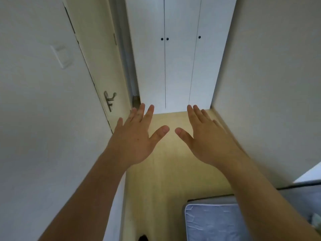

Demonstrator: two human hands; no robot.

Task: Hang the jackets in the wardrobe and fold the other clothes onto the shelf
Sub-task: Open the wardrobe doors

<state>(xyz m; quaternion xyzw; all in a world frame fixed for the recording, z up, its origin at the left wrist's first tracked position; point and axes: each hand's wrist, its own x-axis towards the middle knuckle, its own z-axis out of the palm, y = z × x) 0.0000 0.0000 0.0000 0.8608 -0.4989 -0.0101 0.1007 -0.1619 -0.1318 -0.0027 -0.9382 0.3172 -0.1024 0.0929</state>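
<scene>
both hands hang out in front of the person with nothing in them. the left hand (137,141) sits at about 7 o'clock from the middle of the view and the right hand (206,138) at about 5 o'clock, backs up. the fingers (150,110) of each are straight and spread apart, and the thumbs point toward one another without touching. to me it looks like a ready pose, not a grip.

the wardrobe (180,66) stands at 12 o'clock at the end of a narrow stretch of wooden floor (166,171). all three of its white doors are closed. two small dark knobs (162,39) sit side by side where the left and middle doors meet, and a single knob (199,37) is on the right door. the fingertips are aimed at its base, well apart from the knobs, so i'd say the doors must be opened before anything can go in.

no jackets or other clothes show anywhere, and the shelf is out of sight, presumably behind those doors. the task looks barely begun.

at 9 o'clock is a room door (97,58) with a lever handle (109,100), and a light switch (61,56) is on the wall beside it. a mattress (213,221) with a pale blue cover lies at 5 o'clock, the right forearm crossing over its far edge. a small dark shape at 6 o'clock is cut off, and i can't tell what it is.
</scene>
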